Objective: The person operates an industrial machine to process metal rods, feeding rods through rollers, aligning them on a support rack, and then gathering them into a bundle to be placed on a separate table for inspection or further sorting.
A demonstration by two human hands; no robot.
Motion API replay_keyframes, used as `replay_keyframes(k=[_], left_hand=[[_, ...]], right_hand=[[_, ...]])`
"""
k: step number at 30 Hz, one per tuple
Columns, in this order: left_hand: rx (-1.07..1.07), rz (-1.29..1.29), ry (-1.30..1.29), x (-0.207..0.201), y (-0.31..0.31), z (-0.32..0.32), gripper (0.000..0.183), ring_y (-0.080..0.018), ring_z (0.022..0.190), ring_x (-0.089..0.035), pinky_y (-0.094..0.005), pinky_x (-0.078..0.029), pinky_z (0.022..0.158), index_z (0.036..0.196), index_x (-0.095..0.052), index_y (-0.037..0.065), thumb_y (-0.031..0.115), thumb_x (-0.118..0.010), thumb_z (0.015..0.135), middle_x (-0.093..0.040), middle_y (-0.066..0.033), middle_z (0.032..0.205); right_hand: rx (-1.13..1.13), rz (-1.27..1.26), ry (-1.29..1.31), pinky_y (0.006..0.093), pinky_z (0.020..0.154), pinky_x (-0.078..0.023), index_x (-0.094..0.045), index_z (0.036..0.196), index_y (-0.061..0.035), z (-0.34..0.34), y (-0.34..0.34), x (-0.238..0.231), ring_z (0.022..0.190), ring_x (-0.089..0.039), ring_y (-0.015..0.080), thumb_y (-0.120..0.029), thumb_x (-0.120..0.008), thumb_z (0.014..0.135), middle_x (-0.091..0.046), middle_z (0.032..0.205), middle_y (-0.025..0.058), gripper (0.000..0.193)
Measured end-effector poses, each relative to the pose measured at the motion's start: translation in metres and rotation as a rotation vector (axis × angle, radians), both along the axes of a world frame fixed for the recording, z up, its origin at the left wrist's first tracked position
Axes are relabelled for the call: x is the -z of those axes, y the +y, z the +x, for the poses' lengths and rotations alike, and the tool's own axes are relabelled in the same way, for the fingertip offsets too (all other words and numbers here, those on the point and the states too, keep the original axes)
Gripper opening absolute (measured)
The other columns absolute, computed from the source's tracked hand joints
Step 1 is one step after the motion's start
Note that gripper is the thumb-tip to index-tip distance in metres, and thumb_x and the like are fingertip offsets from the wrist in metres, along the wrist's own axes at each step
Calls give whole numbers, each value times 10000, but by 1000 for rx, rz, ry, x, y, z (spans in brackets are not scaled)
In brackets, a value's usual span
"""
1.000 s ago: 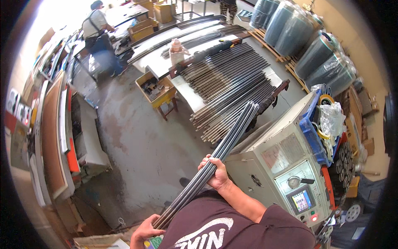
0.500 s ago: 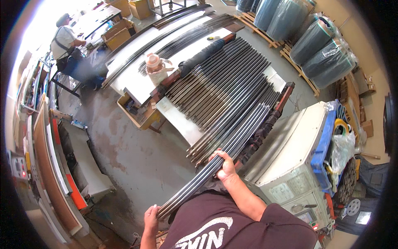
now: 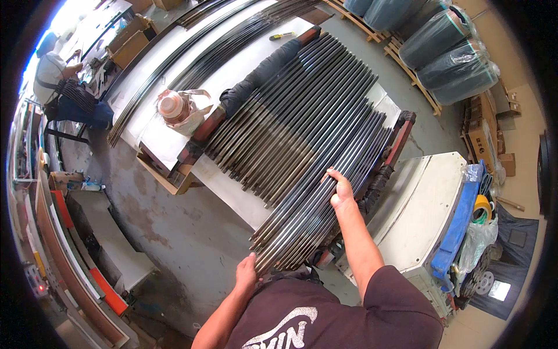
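I view dark rods [image 3: 299,139] side by side on white-topped desk [image 3: 224,189], between dark-wrapped bars [image 3: 256,79]; right hand [image 3: 343,192] is set over near rods, fingers [image 3: 332,173] partly bent, firm hold not verifiable; left hand [image 3: 246,271] is at rods' lower-left ends, fingers curled, I cannot tell whether closed on any; pink-topped container [image 3: 171,105] stands beside left bar; pale cabinet [image 3: 415,212] stands to right.

Plastic-wrapped rolls [image 3: 433,46] — on pallets [image 3: 412,75] | blue tray [image 3: 457,221] — yellow tape roll [image 3: 483,201] | co-worker [image 3: 52,75], upper left
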State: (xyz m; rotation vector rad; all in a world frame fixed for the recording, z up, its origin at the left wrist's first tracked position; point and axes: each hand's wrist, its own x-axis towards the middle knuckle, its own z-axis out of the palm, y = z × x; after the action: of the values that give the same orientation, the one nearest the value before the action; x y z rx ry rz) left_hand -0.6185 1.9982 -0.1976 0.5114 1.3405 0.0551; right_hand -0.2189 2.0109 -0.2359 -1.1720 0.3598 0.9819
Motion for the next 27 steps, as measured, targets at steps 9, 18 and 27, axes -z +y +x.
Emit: replay_keyframes(k=[9, 18, 27], left_hand=[[-30, -79, -77, 23, -7, 24, 345, -149, 693, -661, -288, -459, 492, 1072, -636, 83, 393, -487, 1101, -711, -61, 893], [-70, -52, 57, 23, 4, 27, 334, -142, 738, -714, -255, -434, 495, 1096, -609, 60, 377, -506, 1083, -731, -52, 919], [67, -115, 127, 7, 4, 26, 738, -280, 713, -727, -370, -628, 581, 1399, -235, -9, 507, -613, 1029, -606, -289, 1283]], right_hand=[[-109, -282, -165, 401, 733, -612, -749, 964, 53, 38, 5, 16, 796, -734, 259, -134, -818, 842, -757, 920, 140, 233], [-787, -952, -674, 476, 773, -628, -672, 1157, 199, 61, -9, 2, 873, -771, 350, -773, -646, 862, -739, 1089, 291, 1016], [-1099, -1352, -942, 424, 900, -554, -749, 697, 35, 44, 10, -19, 817, -760, 311, -964, -288, 855, -724, 674, 145, 1112]])
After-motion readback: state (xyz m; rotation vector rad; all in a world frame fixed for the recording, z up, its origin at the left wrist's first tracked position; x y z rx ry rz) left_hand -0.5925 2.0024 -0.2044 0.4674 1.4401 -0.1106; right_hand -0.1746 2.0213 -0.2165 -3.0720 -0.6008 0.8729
